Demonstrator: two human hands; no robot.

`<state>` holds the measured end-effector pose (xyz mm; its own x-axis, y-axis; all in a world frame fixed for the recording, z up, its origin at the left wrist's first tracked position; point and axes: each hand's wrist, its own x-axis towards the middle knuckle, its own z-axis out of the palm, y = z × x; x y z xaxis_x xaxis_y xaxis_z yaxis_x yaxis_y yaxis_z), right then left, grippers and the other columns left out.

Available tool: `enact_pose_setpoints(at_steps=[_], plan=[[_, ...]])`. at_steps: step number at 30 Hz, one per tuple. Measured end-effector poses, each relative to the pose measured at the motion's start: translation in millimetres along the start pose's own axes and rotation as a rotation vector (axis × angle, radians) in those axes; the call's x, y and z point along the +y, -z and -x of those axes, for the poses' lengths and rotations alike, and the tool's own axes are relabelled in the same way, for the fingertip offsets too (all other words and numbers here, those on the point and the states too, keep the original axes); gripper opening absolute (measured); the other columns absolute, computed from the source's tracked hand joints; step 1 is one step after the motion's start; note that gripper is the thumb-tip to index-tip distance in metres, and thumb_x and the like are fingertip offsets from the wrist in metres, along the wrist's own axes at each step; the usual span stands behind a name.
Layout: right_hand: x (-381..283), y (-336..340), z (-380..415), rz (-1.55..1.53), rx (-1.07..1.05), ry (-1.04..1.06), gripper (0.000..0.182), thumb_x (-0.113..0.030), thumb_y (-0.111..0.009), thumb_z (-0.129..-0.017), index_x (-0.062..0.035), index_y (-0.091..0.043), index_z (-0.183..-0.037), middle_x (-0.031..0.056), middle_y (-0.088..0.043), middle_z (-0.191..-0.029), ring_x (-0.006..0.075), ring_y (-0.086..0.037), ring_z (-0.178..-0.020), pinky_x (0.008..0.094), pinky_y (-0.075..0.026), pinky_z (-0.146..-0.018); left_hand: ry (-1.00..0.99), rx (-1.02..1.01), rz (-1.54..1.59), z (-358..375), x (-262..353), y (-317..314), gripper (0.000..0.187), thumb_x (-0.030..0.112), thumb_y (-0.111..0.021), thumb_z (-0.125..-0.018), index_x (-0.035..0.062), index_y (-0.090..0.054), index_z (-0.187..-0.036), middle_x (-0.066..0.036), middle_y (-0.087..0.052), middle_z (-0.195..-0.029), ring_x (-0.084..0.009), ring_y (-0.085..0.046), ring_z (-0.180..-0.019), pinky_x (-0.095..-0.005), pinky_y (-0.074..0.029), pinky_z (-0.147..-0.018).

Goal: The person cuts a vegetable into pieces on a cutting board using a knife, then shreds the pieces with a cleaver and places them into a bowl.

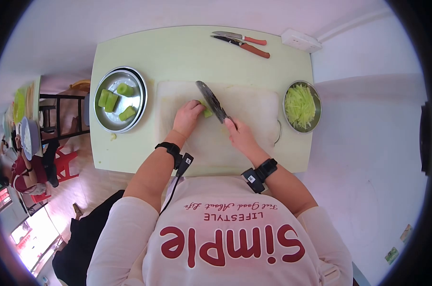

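My right hand point(239, 133) is closed round the handle of a wide dark-bladed knife point(211, 101), whose blade slants up and to the left over the white cutting board point(244, 148). Just left of the blade, my left hand point(188, 115) has its fingers bent together on a small green vegetable piece point(207, 112), which is partly hidden under the fingertips and the blade.
Metal plates point(142, 102) at the left hold several green vegetable chunks point(125, 89). A metal bowl point(318, 119) of green shreds point(299, 106) stands at the right. Two knives point(254, 48) lie at the back near a white socket box point(301, 40). Another person point(27, 171) sits far left.
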<state>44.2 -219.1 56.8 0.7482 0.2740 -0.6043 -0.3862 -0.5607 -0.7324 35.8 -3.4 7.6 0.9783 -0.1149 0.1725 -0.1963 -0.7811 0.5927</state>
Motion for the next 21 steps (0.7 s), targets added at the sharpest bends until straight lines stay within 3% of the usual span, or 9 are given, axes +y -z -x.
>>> enact_pose_setpoints(at_steps=[9,21], plan=[[-21.2,0.0,21.3,0.229,0.069,0.235,0.042,-0.042,-0.046,-0.095,-0.0044,-0.062,-0.105,0.0199,-0.065,-0.085,0.0379,-0.062,-0.080,0.0436,-0.048,-0.070,0.030,-0.007,0.015,-1.1,2.3,0.9,0.024,-0.001,-0.055,-0.075,0.0082,-0.065,-0.095,-0.009,-0.060,-0.097,-0.0291,-0.060,-0.092,-0.0373,-0.051,-0.078],[-22.1,-4.7,17.0,0.287,0.038,0.196,0.040,-0.041,-0.046,-0.096,-0.0068,-0.061,-0.108,0.0194,-0.065,-0.086,0.0380,-0.063,-0.083,0.0449,-0.049,-0.072,-0.003,0.008,-0.026,-0.4,1.8,-1.2,0.026,0.001,-0.056,-0.074,0.0092,-0.065,-0.096,-0.007,-0.059,-0.095,-0.0273,-0.058,-0.095,-0.0374,-0.050,-0.080]])
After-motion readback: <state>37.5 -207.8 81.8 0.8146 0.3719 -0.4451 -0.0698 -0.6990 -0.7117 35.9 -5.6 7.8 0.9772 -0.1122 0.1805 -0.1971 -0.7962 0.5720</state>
